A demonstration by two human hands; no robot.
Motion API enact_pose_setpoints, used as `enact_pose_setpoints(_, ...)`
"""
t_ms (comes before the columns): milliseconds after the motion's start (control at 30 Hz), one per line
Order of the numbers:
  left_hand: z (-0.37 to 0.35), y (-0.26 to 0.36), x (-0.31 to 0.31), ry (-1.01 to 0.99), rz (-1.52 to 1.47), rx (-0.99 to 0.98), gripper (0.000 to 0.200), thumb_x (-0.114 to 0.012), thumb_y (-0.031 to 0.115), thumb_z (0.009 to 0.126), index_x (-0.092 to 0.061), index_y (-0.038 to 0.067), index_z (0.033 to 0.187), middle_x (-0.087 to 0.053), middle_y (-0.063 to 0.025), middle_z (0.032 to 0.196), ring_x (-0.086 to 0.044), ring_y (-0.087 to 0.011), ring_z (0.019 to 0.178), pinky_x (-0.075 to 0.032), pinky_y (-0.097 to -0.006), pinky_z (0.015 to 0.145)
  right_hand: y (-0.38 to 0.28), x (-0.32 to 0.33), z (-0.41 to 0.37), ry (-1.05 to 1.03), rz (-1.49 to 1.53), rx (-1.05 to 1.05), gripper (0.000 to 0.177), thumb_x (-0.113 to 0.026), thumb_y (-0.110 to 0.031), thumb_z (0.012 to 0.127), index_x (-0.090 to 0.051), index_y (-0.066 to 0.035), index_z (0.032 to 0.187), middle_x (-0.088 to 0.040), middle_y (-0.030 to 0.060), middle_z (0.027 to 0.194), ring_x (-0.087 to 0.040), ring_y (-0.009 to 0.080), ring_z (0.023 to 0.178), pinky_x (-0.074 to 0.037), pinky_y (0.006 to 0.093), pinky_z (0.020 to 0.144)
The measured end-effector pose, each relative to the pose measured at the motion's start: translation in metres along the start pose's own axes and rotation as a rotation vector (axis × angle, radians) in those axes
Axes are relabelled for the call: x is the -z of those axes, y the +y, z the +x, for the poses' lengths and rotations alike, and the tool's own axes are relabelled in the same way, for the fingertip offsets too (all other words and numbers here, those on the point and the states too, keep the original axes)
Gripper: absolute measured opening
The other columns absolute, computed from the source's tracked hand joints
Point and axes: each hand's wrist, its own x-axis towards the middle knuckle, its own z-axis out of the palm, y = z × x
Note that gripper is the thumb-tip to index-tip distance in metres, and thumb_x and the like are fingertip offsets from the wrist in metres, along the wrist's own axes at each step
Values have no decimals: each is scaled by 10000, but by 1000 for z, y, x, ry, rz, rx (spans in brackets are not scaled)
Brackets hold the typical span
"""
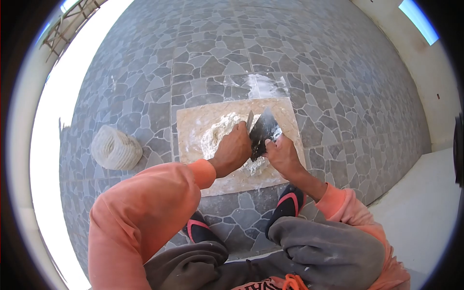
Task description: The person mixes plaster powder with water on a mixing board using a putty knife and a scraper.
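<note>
White powdery plaster [216, 137] is heaped on a tan board [285, 105] that lies flat on the floor. Over the board, my left hand [233, 149] is closed around a narrow scraper [250, 119], its thin blade seen almost edge-on and pointing away from me. My right hand [284, 153] pinches a wide, dark putty knife blade [264, 131] with white smears along its right side. The two blades come close together in front of my left knuckles. Crumbs of plaster show below the dark blade, and my left hand covers part of the heap.
A ribbed whitish roll [116, 148] in clear wrapping stands on the stone-patterned tile floor [208, 63] to the left. White smears [266, 86] mark the tiles beyond the board. My feet in dark sandals [288, 205] are right at its near edge.
</note>
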Motion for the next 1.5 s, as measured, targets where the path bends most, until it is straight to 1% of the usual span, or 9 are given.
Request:
enact_pose_setpoints(200, -4, -18, 18, -24, 50, -1, 215, -463, 158, 985, -397, -38, 1046, -576, -333, 927, -569, -501, 827, -431, -576, 726, -39, 50, -5, -92, 344, -175, 267, -556, -162, 886, -570, 103, 915, -589, 100, 757, -606, 165, 707, -541, 355, 621)
enact_pose_setpoints(233, -5, -22, 22, -19, 63, -17, 207, -469, 153, 983, -420, -36, 1053, -579, -304, 955, -572, -488, 826, -443, -562, 733, -33, 63, 4, -157, 245, -192, 321, -555, -146, 894, -560, 128, 1061, -633, 121, 881, -656, 177, 799, -591, 333, 672)
enact_pose_setpoints(367, -9, -36, 35, -13, 211, -164, 180, -486, 146, 971, -490, -12, 1056, -586, -221, 1023, -617, -436, 821, -497, -534, 715, -31, 91, 10, -159, 178, -139, 353, -535, -112, 923, -529, 149, 1161, -646, 188, 1031, -685, 215, 878, -622, 350, 696)
enact_pose_setpoints(567, -20, -42, 50, -84, 278, -252, 197, -536, 122, 952, -542, -25, 1083, -577, -191, 997, -614, -409, 815, -505, -501, 693, -46, 93, 7, -111, 236, -123, 338, -532, -115, 944, -526, 142, 1163, -650, 184, 1021, -689, 208, 868, -623, 337, 724)
enact_pose_setpoints(667, -26, -47, 53, -79, 250, -369, 197, -551, 115, 943, -536, -30, 1075, -567, -195, 973, -613, -413, 800, -503, -495, 671, -30, 94, 14, -134, -45, 42, 346, -530, -134, 956, -516, 139, 1168, -652, 186, 1016, -690, 199, 855, -616, 328, 724)
enact_pose_setpoints(867, -29, -38, 45, 99, -10, -233, 229, -562, 125, 918, -510, -60, 1043, -573, -260, 933, -580, -462, 792, -457, -519, 708, -24, 52, -2, -26, 117, 18, 323, -509, -94, 968, -496, 147, 1183, -642, 169, 1032, -678, 204, 909, -624, 329, 746)
enact_pose_setpoints(1000, -27, -24, 32, 133, -22, -219, 232, -551, 126, 909, -504, -66, 1029, -580, -287, 908, -567, -488, 818, -442, -529, 727, 2, 24, 5, -40, 67, -47, 299, -493, -106, 973, -486, 146, 1133, -635, 172, 1002, -672, 197, 879, -613, 333, 762)
enact_pose_setpoints(1200, -21, -6, 14, 158, -94, -141, 189, -545, 117, 897, -490, -46, 978, -583, -295, 866, -558, -493, 840, -429, -553, 745, 1, -18, -4, 129, 69, 161, 318, -563, -206, 944, -501, 81, 822, -517, 231, 616, -582, 324, 574, -448, 429, 581)
enact_pose_setpoints(1500, -20, 4, 8, 143, -87, -108, 205, -561, 118, 888, -503, -42, 1002, -602, -312, 851, -567, -504, 811, -440, -562, 744, -24, 2, -10, 167, -58, 139, 314, -567, -178, 941, -488, 68, 762, -497, 189, 583, -490, 259, 534, -416, 425, 551)
